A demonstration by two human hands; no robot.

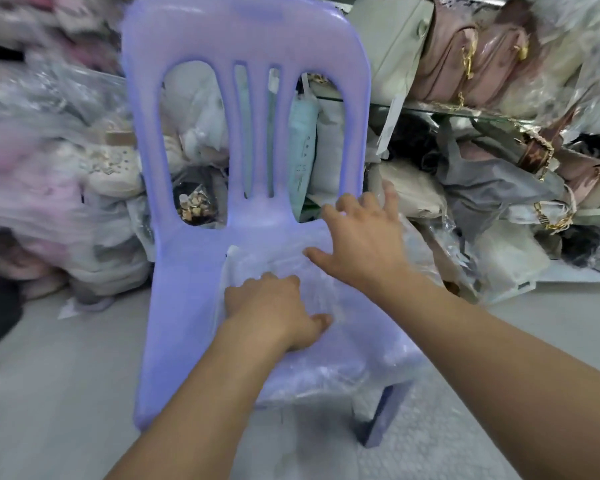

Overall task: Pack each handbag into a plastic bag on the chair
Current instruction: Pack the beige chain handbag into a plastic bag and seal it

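A lilac plastic chair [187,306] stands in front of me with a stack of clear plastic bags [343,358] lying on its seat. My left hand [274,310] rests on the bags near the seat's middle, fingers curled down and thumb pinching the top sheet. My right hand [364,244] hovers over the back right of the seat with fingers spread, touching or just above the plastic. Handbags [465,60] are piled on a shelf and on the floor behind the chair; none is in my hands.
Wrapped bags fill a glass shelf [465,110] at the upper right and heaps [492,188] on the floor to both sides of the chair. Grey floor [66,393] lies at the lower left. The left side is blurred.
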